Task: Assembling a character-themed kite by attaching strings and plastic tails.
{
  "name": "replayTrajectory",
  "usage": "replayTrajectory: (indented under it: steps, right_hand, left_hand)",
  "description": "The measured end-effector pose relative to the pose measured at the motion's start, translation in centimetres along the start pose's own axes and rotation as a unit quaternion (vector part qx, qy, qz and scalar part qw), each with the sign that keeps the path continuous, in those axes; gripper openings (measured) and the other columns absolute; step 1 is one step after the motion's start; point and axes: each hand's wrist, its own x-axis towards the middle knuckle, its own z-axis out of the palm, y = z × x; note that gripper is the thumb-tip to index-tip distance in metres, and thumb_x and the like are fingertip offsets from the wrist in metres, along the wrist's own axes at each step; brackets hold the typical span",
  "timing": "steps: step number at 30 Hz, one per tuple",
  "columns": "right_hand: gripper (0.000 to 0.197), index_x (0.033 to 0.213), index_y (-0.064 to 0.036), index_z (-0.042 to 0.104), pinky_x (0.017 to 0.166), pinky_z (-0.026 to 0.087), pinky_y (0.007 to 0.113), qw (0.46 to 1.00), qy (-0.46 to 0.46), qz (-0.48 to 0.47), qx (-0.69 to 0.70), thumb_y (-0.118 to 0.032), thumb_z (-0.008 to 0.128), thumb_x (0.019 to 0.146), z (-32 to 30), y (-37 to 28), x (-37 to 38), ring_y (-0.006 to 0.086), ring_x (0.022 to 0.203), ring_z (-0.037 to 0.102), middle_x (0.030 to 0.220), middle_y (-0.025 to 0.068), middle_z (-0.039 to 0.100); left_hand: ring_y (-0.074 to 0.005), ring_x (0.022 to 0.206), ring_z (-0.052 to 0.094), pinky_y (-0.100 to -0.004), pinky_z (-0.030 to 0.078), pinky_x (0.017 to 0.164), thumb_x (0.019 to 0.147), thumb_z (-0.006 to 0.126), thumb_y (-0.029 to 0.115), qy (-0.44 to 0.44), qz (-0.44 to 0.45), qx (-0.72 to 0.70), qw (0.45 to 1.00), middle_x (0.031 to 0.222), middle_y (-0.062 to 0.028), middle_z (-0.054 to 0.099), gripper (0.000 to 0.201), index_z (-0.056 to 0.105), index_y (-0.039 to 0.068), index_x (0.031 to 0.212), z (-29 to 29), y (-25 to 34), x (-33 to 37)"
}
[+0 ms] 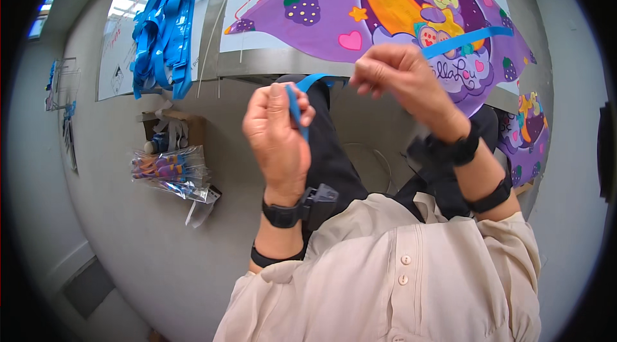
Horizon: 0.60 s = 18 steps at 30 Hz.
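Above my lap, my left hand [279,126] is closed on a narrow blue plastic ribbon [315,80], pinching it between thumb and fingers, with a short length hanging down past the palm. To the right and a little farther away, my right hand [405,75] is closed with curled fingers at the same ribbon, which runs between both hands. Beyond the right hand, more blue ribbon reaches right across a purple kite [328,27]. The kite lies on the table, printed with a cartoon animal, a moon, berries, stars and hearts.
A thick bundle of blue ribbons [170,27] lies at the table's far left and hangs over its edge. Thin white rods are beside it. On the floor at left stands a cardboard box [196,133] with plastic-wrapped prints [170,168]. Another purple print [530,139] hangs low at right.
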Motion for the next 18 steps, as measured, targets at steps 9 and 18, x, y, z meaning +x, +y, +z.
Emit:
replayTrajectory:
  steps: [9,18]
  right_hand:
    - [0.028,0.088,-0.0011,0.062,0.055,0.044,0.017,0.994,0.057,0.020,0.088,-0.029,0.065,0.086,7.2,0.5,0.4,0.0038,0.064,0.054,0.077,0.0020,0.061]
    - [0.015,0.081,-0.0044,0.061,0.053,0.041,0.016,0.984,0.022,0.029,0.173,-0.017,0.060,0.089,9.9,1.5,1.5,0.0025,0.058,0.049,0.068,-0.0025,0.057]
  left_hand:
    - [-0.0193,0.082,0.057,-0.0286,0.047,0.071,0.079,0.052,-0.010,-0.026,0.231,0.422,0.876,0.091,-0.0090,0.057,0.016,0.057,-0.004,0.092,-0.8,-0.5,-0.8]
    - [-0.0106,0.084,0.058,-0.0213,0.048,0.074,0.078,0.057,-0.011,-0.006,0.087,0.193,0.977,0.089,-0.0115,0.059,0.042,0.045,-0.004,0.117,-3.4,1.8,-1.0]
